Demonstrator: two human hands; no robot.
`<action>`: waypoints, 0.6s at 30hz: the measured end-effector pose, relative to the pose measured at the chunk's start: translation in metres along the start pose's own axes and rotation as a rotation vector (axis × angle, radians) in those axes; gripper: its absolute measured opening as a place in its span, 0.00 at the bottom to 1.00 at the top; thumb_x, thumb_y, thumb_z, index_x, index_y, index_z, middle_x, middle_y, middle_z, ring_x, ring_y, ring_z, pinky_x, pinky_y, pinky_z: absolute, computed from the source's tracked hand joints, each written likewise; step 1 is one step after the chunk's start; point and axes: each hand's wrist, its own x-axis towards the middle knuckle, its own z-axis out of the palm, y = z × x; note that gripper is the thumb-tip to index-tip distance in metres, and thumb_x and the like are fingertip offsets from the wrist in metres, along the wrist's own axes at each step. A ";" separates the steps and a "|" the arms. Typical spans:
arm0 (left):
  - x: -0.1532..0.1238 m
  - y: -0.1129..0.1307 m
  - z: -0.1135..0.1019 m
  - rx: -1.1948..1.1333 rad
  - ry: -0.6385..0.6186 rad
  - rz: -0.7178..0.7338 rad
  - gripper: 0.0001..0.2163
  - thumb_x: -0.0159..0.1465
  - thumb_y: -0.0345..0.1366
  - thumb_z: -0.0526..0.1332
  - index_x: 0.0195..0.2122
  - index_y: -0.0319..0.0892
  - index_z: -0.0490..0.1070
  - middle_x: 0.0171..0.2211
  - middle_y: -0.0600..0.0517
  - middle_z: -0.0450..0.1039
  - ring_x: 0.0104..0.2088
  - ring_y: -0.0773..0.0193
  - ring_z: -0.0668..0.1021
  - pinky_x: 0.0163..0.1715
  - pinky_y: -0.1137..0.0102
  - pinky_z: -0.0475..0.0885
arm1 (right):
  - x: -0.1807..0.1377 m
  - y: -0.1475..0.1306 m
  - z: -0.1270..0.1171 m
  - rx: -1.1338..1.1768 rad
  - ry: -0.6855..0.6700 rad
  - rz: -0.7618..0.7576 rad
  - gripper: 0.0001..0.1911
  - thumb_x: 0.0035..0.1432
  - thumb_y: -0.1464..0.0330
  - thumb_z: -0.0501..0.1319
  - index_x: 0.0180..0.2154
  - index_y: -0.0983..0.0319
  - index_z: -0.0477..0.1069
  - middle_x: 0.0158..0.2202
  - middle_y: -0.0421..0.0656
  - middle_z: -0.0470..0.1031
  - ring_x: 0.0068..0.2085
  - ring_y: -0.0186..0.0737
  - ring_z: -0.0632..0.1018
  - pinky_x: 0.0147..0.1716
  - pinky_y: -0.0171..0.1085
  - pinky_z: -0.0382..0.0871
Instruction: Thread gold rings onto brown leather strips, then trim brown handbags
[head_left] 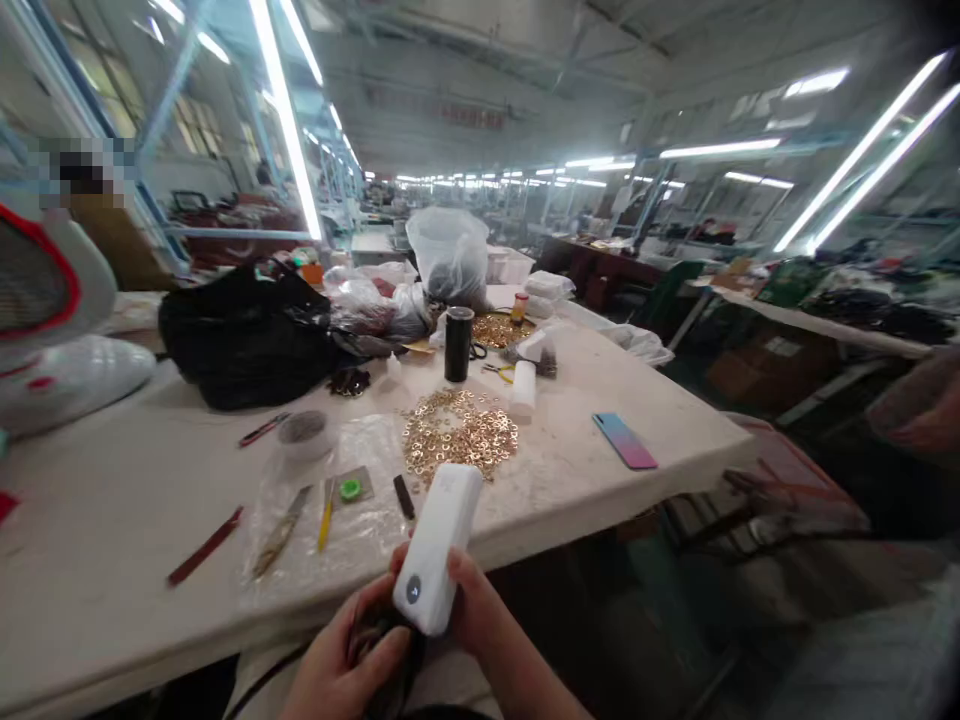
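A white power bank point(446, 525) with a small round lit display is held just over the table's front edge, tilted away from me. My right hand point(469, 600) is closed around its right side, thumb on the casing. My left hand point(356, 645) is closed on a dark, soft-looking bundle point(379, 635) below and left of the power bank, and its fingertips reach the power bank's left side. What the dark bundle is, I cannot make out. A black cable point(266, 680) runs to the left hand from the lower left. Beyond the power bank lie many small gold-coloured metal rings point(480, 435).
On the cloth-covered table point(570, 475) stand a black cylinder point(458, 345) and a white roll point(523, 388). A phone point(624, 440) lies right. Left are a knife point(283, 530), a yellow-handled tool point(326, 515), a tub point(304, 432) and a black bag point(244, 335).
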 end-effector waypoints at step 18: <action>0.023 0.011 0.006 -0.674 -0.143 -0.463 0.17 0.50 0.48 0.67 0.35 0.41 0.72 0.13 0.58 0.64 0.12 0.75 0.61 0.15 0.78 0.56 | 0.018 -0.009 0.017 -0.129 0.098 0.193 0.43 0.40 0.43 0.59 0.54 0.61 0.63 0.41 0.51 0.75 0.40 0.54 0.75 0.42 0.51 0.68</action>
